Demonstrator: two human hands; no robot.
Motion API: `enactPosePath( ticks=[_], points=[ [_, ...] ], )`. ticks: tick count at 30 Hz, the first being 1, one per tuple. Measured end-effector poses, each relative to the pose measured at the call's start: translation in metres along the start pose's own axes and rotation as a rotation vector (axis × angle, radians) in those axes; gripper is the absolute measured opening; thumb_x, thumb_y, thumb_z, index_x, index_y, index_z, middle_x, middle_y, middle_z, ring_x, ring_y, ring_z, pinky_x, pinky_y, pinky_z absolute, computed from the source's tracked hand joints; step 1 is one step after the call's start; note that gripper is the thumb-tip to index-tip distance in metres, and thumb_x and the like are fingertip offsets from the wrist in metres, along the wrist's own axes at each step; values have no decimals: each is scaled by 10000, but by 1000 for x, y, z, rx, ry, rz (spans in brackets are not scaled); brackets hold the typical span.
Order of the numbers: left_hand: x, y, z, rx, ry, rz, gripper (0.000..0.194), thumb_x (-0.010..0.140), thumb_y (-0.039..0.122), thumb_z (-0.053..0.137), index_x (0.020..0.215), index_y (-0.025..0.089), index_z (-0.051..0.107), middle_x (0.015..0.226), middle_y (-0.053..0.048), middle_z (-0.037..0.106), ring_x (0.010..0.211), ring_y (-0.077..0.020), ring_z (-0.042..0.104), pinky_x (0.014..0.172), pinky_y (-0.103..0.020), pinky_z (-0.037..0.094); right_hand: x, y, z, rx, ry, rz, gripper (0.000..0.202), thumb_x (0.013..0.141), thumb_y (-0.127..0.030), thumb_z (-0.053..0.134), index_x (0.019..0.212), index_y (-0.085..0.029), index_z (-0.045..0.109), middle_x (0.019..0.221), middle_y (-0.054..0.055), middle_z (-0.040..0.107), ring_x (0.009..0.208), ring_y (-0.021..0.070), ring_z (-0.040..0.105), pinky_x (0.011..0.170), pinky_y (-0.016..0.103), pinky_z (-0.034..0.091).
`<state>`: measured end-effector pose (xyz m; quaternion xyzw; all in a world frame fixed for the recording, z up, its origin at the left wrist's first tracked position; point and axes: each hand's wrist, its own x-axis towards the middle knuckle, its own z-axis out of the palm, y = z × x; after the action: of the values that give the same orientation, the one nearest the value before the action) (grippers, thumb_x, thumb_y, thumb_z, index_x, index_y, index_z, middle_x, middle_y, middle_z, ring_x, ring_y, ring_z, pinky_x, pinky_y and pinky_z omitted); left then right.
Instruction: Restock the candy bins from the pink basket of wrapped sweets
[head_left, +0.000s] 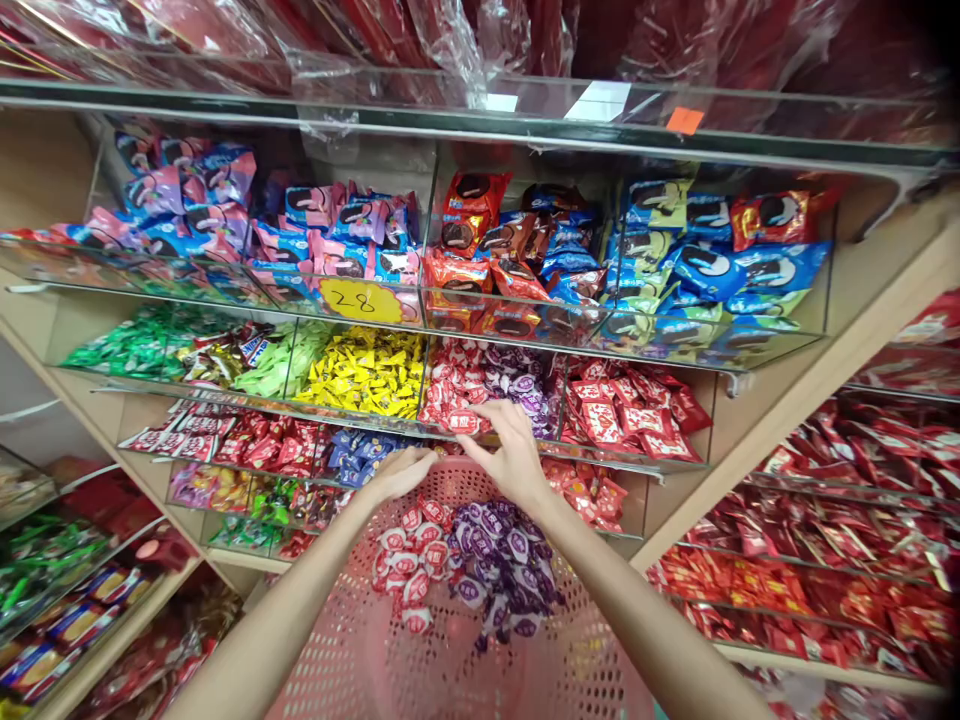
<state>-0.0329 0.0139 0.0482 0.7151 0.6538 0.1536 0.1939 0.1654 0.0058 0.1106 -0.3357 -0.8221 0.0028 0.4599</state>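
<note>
A pink perforated plastic basket (330, 610) is below my hands, holding a pile of red-and-white wrapped candies (414, 560) beside a pile of purple-and-white wrapped candies (502, 565). My left hand (401, 473) is closed at the basket's far rim, its fingertips partly hidden. At the front lip of the shelf above, my right hand (514, 455) has thumb and index finger around a red wrapped candy (466, 421). Behind it lie more red wrapped candies (454, 372) in their compartment, next to purple wrapped candies (525, 380).
Glass dividers and lips edge the shelves. Yellow candies (367, 370) lie left of the red ones, and red packets (626, 410) to the right. Above are blue and pink cookie packs (349, 250) and a yellow "28" tag (360, 300). A wooden side panel (810, 370) slants at right.
</note>
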Motion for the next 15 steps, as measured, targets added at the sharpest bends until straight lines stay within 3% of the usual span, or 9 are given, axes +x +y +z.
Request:
enactPosePath(
  ticks=[9, 15],
  points=[
    [1, -2, 4, 11, -4, 2, 519, 799, 540, 203, 840, 256, 637, 872, 0, 661, 826, -209, 571, 703, -281, 392, -70, -3, 30, -33, -411, -25, 293, 784, -395, 525, 1023, -228, 550, 941, 39, 535, 892, 183, 435, 769, 319, 328],
    [0, -1, 4, 13, -3, -13, 521, 791, 550, 218, 864, 254, 641, 876, -4, 664, 826, -206, 574, 701, -273, 389, -82, -4, 55, -148, -553, -80, 296, 774, -448, 518, 939, -208, 566, 909, 40, 510, 882, 185, 420, 746, 314, 323]
  ],
)
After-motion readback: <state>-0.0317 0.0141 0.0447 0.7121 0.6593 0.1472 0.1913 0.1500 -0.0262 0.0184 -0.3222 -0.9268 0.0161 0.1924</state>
